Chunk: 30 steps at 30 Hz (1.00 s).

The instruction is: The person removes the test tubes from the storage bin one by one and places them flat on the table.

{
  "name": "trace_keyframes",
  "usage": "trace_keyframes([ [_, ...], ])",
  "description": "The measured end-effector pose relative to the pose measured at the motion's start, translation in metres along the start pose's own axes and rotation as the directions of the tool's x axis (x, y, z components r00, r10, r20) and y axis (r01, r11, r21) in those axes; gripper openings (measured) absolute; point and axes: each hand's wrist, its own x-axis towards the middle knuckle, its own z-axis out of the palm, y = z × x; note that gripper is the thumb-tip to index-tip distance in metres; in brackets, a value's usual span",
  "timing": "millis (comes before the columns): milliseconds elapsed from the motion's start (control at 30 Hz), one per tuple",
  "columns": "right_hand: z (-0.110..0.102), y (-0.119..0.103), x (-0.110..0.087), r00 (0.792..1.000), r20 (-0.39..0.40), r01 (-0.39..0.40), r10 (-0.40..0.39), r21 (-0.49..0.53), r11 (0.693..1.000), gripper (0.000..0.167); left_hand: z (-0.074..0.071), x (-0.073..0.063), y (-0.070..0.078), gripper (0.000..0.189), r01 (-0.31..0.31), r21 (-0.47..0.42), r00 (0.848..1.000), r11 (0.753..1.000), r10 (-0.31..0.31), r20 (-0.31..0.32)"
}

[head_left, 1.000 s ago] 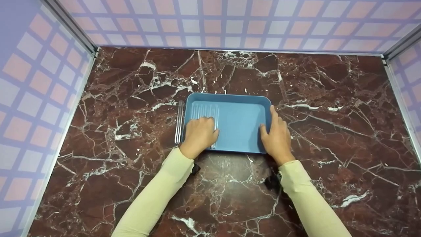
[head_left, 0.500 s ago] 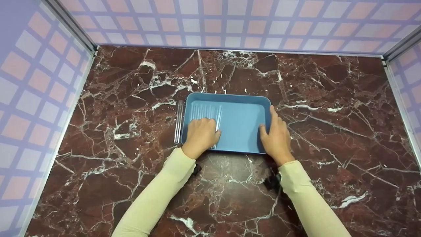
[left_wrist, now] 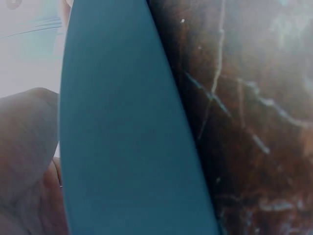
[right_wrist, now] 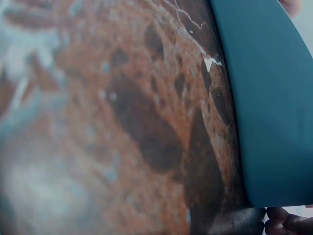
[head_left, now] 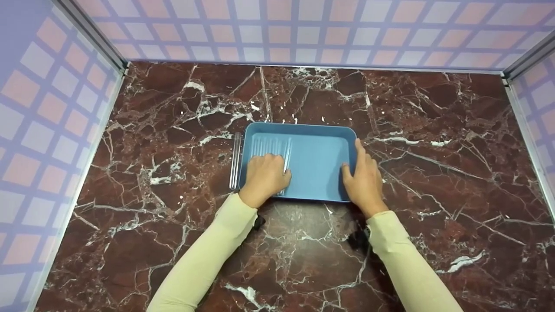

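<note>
A shallow blue rectangular tray (head_left: 318,167) sits on the marble-patterned table in the head view. Several clear ribbed tubes (head_left: 265,146) lie side by side in its left part, pointing away from me. My left hand (head_left: 263,175) reaches in over the near wall, knuckles up and fingers curled down. Its thumb lies along the rightmost clear tube (head_left: 288,151), pinching it against the fingers; the fingertips are hidden. My right hand (head_left: 365,182) grips the tray's right wall, thumb inside and fingers outside. The tray's outer wall (left_wrist: 122,127) fills the middle of the left wrist view.
A few more clear tubes (head_left: 235,162) lie on the table right beside the tray's left wall. Checked panels (head_left: 277,32) enclose the table at the back and both sides. The right wrist view shows a tray corner (right_wrist: 269,122) above the table.
My left hand has shifted slightly right, and the rightmost tube has moved right with it, widening the gap to the others. My right hand and the tray have stayed put.
</note>
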Motion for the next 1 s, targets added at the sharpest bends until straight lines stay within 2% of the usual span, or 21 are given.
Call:
trace_keyframes([
  [367,0.001,0.002,0.001,1.0,-0.01,0.012,-0.012,-0.009,1.0,0.068,-0.005,-0.002,-0.002,0.047,0.004,-0.018,0.999,1.0,-0.005,-0.047],
  [633,0.001,0.002,0.001,1.0,0.001,0.005,-0.005,-0.007,1.0,0.068,-0.012,-0.003,-0.005,0.047,0.031,-0.018,1.0,0.999,-0.031,0.005],
  [1000,0.001,0.002,0.001,1.0,0.0,-0.002,0.002,0.006,1.0,0.069,-0.017,-0.004,-0.009,0.047,0.064,-0.031,0.998,0.997,-0.063,0.027],
])
